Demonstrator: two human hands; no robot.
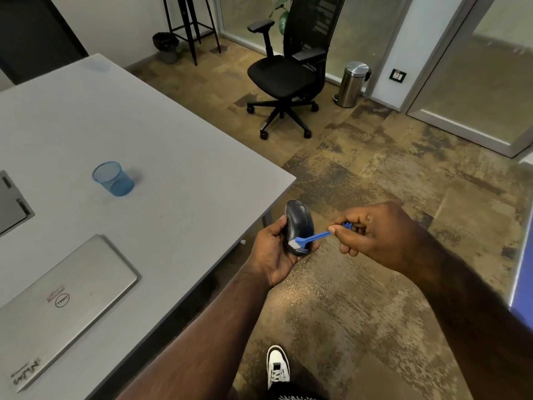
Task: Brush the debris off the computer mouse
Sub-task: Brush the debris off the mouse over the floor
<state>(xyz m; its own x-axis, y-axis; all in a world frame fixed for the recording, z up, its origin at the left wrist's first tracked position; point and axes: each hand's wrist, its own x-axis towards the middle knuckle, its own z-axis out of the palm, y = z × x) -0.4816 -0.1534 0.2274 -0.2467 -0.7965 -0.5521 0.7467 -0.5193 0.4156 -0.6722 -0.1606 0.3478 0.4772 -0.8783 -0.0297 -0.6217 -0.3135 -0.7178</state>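
A dark computer mouse [298, 223] is held upright in my left hand [272, 252], just past the table's right corner and over the floor. My right hand [372, 235] pinches the handle of a small blue brush [313, 237]. The brush's pale bristles rest on the lower part of the mouse's back. Fingers of my left hand wrap around the mouse's left side and bottom, hiding that part.
A grey table [173, 140] fills the left, carrying a blue mesh cup [113, 179] and a closed silver laptop [60, 301]. A black office chair [288, 70] and a steel bin [352, 83] stand on the patterned carpet beyond. My shoe [277, 365] is below.
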